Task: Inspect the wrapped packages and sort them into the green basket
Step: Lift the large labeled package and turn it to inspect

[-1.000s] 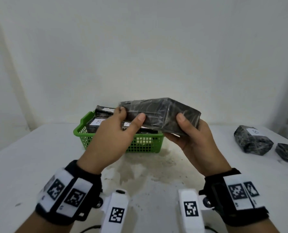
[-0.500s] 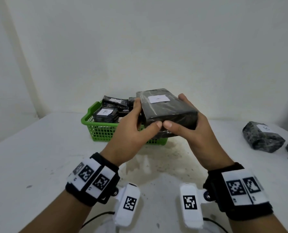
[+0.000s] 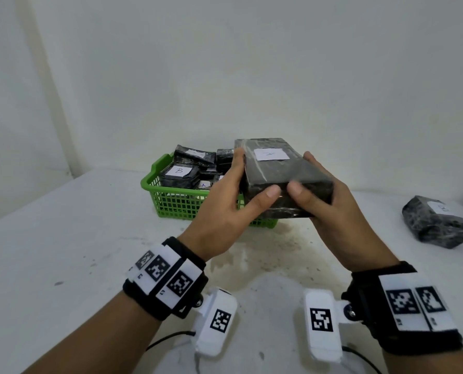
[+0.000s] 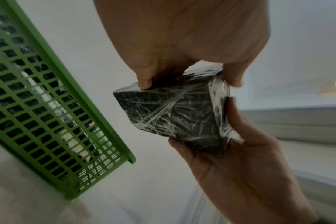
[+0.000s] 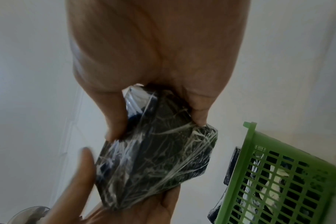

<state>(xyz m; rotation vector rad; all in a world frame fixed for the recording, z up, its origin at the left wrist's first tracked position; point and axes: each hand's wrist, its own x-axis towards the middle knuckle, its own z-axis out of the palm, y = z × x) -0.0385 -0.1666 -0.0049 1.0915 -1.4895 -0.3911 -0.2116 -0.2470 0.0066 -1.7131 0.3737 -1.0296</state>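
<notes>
White table [image 3: 63, 238] carries a green plastic mesh basket [image 3: 154, 182], already holding several packages. Both the left hand [image 3: 225, 211] and right hand [image 3: 330, 211] grip a black film-wrapped labelled package [image 3: 278, 168] just before it; two lie unsorted.

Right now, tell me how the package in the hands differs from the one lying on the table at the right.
The held package is a flat-sided block, up in both the left hand and right hand; the table package is lumpy and lies untouched. The held one sits beside the green basket; the other far right. Both are dark, film-wrapped, white-labelled.
</notes>
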